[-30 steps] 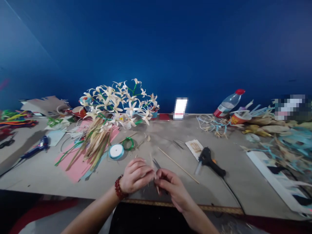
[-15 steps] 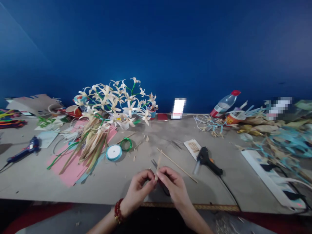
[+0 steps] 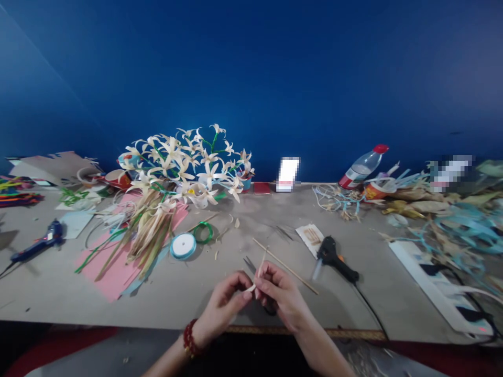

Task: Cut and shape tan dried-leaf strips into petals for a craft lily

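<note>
My left hand (image 3: 225, 301) and my right hand (image 3: 282, 296) meet above the near edge of the table, each in a pinch. Between their fingertips runs a narrow, pale strip of dried husk (image 3: 251, 288). Its thin upper end stands up past my right fingers. Scissors (image 3: 249, 264) lie beneath my hands; the blades show, but most of the handles are hidden. Just beyond my right hand a thin wooden stick (image 3: 298, 276) lies slantwise on the table. A red bead bracelet (image 3: 190, 339) circles my left wrist.
Husk flowers (image 3: 184, 157) stand at the back left, behind dried husks (image 3: 151, 235) on pink paper. A ribbon spool (image 3: 183, 245) lies left of my hands. To the right are a black glue gun (image 3: 334, 259), its cord, a power strip (image 3: 428, 288) and a bottle (image 3: 361, 167).
The strip has gone from nearly upright to bent, its upper end leaning to the right. My right hand has turned and shifted slightly right; the left has barely moved.
</note>
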A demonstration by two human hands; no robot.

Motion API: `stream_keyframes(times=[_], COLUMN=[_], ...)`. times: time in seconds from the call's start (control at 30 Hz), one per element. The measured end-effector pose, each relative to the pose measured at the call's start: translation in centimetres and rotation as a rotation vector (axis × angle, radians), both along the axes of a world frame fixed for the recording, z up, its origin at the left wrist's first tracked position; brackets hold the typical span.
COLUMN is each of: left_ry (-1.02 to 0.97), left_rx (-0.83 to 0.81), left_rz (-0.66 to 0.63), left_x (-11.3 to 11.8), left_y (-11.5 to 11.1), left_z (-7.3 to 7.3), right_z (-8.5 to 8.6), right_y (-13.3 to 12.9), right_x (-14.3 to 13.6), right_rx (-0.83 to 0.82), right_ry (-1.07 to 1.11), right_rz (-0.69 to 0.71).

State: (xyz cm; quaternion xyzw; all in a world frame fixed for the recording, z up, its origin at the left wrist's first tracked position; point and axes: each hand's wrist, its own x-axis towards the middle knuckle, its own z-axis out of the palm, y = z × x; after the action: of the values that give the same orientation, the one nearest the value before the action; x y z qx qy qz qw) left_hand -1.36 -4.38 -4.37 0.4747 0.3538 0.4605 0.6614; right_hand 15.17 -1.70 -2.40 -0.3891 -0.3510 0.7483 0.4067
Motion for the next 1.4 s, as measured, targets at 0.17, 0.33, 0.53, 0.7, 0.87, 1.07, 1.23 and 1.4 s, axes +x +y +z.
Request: stream_keyframes(times=[0.17, 0.33, 0.53, 0.7, 0.87, 1.07, 1.23, 1.4], left_ry=[0.331, 0.132, 0.055, 0.101, 0.014, 0.005, 0.051, 0.075], left_rx=[0.242, -0.024, -0.044, -0.061, -0.167, -0.169, -0.127, -0.100], left_rz=[0.066, 0.029, 0.042, 0.049, 0.128, 0.162, 0.171, 0.187], left_x=[-0.4, 0.3, 0.5, 0.5, 0.7, 0.9, 1.1, 1.0], left_y=[0.6, 0.4, 0.5, 1.2, 1.6, 1.9, 2.3, 2.4], left_z=[1.1, 0.9, 1.5, 1.6, 1.6, 1.6, 1.6, 1.7], right_z=[-0.7, -0.3, 0.1, 0.1, -1.3, -4.0, -4.0, -3.9], right_y=[0.2, 0.3, 0.4, 0.5, -0.7, -3.6, -3.5, -2.6], right_x=[-0.4, 0.2, 0.6, 0.5, 3.3, 5.3, 5.3, 6.6], right_rx=[-0.007, 0.126, 0.253, 0.324, 0.527, 0.611, 0.578, 0.333], right_ry=[-0.061, -0.199, -0.331, -0.376, -0.799, -1.344, -1.474, -1.064], right_rz=[-0.042, -0.110, -0.105, -0.108, -0.018, 0.162, 0.141, 0.048])
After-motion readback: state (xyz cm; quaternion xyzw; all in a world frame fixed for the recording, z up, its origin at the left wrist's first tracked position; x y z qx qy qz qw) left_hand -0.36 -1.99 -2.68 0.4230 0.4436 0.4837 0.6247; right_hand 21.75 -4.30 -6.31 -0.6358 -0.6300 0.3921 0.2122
